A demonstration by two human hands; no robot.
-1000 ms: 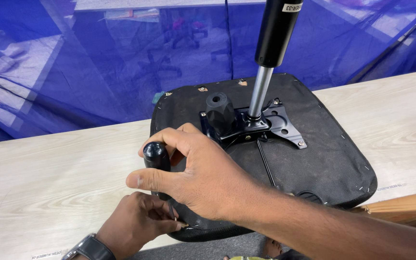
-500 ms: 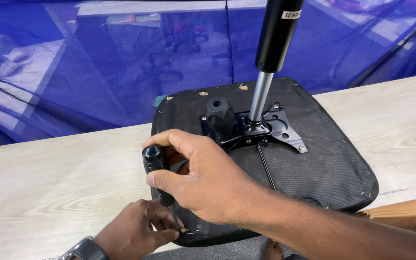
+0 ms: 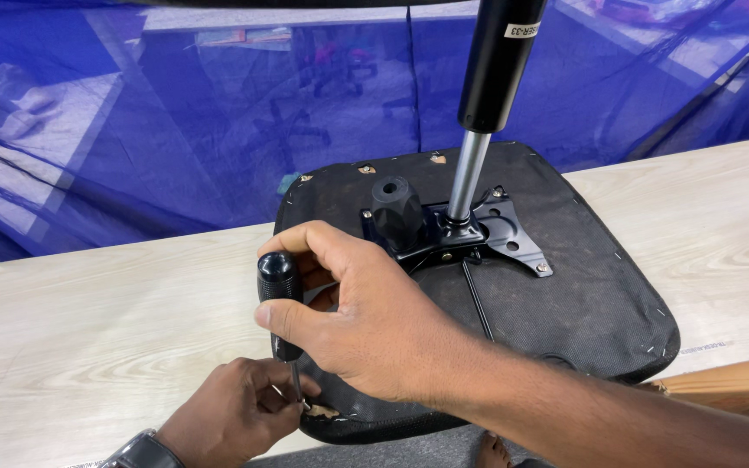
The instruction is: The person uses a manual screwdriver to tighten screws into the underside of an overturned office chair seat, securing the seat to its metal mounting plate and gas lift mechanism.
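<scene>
right hand point(image 3: 374, 325) grips the screwdriver point(image 3: 280, 290) upright by its black handle, to press down | left hand point(image 3: 236, 416) pinches the shaft low, steadying the tip | at the near edge of the upturned seat point(image 3: 582, 303) lying on the table point(image 3: 88, 347)

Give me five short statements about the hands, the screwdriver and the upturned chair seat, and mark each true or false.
1. The right hand grips the black-handled screwdriver. True.
2. The left hand rests on the black ribbed round knob. False: it sits low at the near edge of the black fabric-covered chair seat, by the screwdriver's shaft.
3. The black and silver gas-lift cylinder stands upright from the black metal mounting plate. True.
4. The seat lies on a glass table. False: a pale wood-grain table.
5. The screwdriver lies flat. False: it stands nearly upright.
</scene>
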